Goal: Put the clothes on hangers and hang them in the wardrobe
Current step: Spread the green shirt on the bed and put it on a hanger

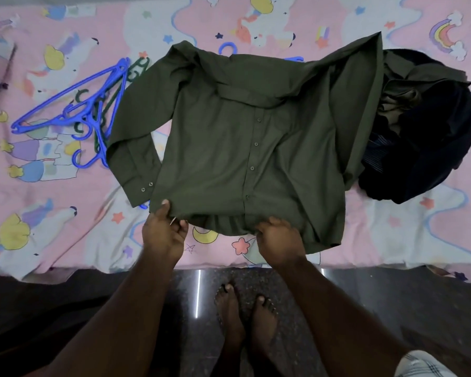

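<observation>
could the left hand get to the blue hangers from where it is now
Probably yes. The blue hangers lie uncovered on the bedsheet, on the left hand's own side, with nothing between. But that hand grips the green shirt's hem and would have to let go first.

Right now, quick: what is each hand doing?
Left hand: pinching the bottom hem of the green shirt.
Right hand: gripping the same hem, fingers curled into the cloth.
</observation>
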Motion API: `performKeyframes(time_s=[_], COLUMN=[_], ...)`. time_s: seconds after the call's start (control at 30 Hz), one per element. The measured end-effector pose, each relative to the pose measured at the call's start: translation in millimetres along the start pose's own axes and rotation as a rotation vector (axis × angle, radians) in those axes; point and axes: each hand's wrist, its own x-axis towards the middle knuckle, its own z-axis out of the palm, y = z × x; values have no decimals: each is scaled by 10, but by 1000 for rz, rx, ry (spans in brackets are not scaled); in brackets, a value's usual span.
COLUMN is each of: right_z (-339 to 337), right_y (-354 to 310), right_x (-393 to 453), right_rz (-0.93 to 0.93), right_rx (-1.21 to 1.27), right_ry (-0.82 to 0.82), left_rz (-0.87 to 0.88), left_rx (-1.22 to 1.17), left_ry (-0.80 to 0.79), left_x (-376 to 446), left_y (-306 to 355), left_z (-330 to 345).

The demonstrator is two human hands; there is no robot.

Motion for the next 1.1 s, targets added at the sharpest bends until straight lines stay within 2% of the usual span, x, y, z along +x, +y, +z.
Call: performKeyframes(time_s=[0.1, 0.2, 0.27, 0.37, 0.4, 0.5, 0.57, 0.73, 0.83, 0.9, 0.97, 1.0, 1.03, 1.1], right_z=[-52, -39, 1, 41, 53, 108, 154, 292, 317, 284, 152, 120, 111, 147], right_y=[-49, -53, -29, -20, -15, 15, 9, 10, -30, -126, -242, -286, -324, -350], right_x=[-25, -24, -22, -36, -46, -95, -114, -132, -197, -248, -279, -305, -341, -402], right_rz=[79, 86, 68, 48, 44, 37, 35, 37, 36, 220, 725, 971, 1133, 1220], right_rx=[240, 288, 290, 283, 262, 185, 139, 96, 194, 557, 1252, 1621, 1875, 2110], right_ry=[194, 174, 193, 288, 304, 256, 210, 182, 238, 320, 436, 390, 284, 117], left_rz=[-127, -235, -274, -328, -314, -241, -209, -218, -217, -211, -283, -325, -353, -371], left_rx=[129, 322, 319, 166, 183, 583, 693, 502, 428, 305, 159, 112, 95, 117], left_ry=[-145, -279, -303, -248, -201, -83, -15, 61, 94, 94, 25, -2, -14, -24], left_x=[-70, -130, -148, -84, -35, 83, 152, 163, 75, 26, 0, -9, -4, 26], left_y=[-16, -116, -140, -121, -138, -306, -422, -534, -566, -558, -555, -559, -570, -591], left_z=[-3, 14, 59, 102, 85, -85, -154, -69, -56, -83, -115, -119, -114, -78])
